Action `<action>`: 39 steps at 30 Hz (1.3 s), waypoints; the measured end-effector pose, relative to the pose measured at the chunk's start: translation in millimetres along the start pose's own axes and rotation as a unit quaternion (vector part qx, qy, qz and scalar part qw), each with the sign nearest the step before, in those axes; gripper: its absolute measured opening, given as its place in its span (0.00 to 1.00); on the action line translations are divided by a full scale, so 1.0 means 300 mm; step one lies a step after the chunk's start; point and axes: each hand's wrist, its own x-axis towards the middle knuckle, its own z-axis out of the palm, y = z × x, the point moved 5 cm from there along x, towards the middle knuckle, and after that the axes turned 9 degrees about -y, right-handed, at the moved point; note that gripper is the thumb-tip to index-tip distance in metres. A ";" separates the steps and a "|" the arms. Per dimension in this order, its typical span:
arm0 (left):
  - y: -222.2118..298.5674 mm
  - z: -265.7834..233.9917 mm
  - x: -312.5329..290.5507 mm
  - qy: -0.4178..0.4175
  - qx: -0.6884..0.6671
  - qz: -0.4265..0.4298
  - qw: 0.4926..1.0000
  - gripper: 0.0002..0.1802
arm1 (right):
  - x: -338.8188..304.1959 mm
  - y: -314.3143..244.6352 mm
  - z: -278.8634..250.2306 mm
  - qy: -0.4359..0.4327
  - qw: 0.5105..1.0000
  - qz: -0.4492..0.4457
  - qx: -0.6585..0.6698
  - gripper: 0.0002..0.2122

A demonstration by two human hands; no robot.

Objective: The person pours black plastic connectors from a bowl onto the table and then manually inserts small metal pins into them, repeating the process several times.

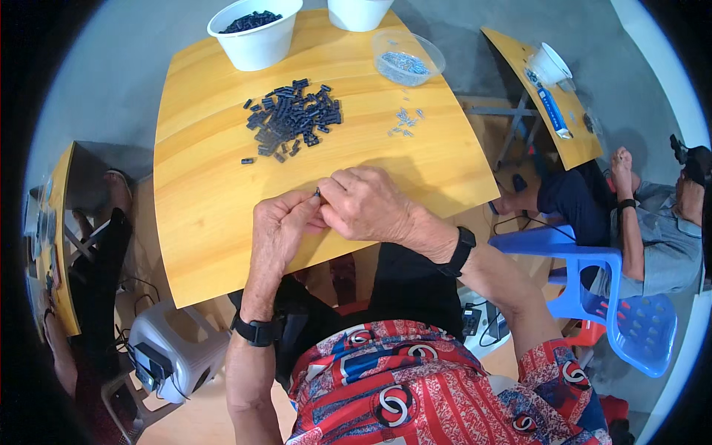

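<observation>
My left hand (285, 220) and my right hand (367, 204) meet above the near part of the wooden table. Between the left thumb and fingers is pinched a small black plastic piece (317, 192), of which only a tip shows. The right fingers are closed right against it; whatever they hold is hidden behind them. Beyond my hands lies a heap of small black plastic pieces (297, 115), with a single black piece (247, 161) apart at its near left. Several tiny silvery metal parts (404, 119) are scattered to the right of the heap.
At the table's (215, 215) far edge stand a white bucket (256, 44) of black pieces, another white tub (360, 13) and a clear round bowl (386, 67) of metal parts. On the right, a person sits on a blue plastic chair (612, 297) by another table (578, 152). A grey stool (174, 348) is at left.
</observation>
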 end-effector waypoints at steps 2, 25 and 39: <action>-0.005 -0.006 0.002 -0.009 0.014 -0.009 1.000 0.11 | -0.007 -0.015 0.020 -0.012 0.998 -0.033 -0.054 0.08; 0.001 -0.010 0.007 -0.101 0.023 -0.065 0.992 0.09 | 0.001 -0.038 0.015 -0.062 0.994 -0.088 -0.037 0.14; 0.000 -0.021 0.018 -0.112 0.051 -0.064 0.990 0.09 | -0.013 -0.045 0.052 -0.081 0.994 -0.076 -0.011 0.15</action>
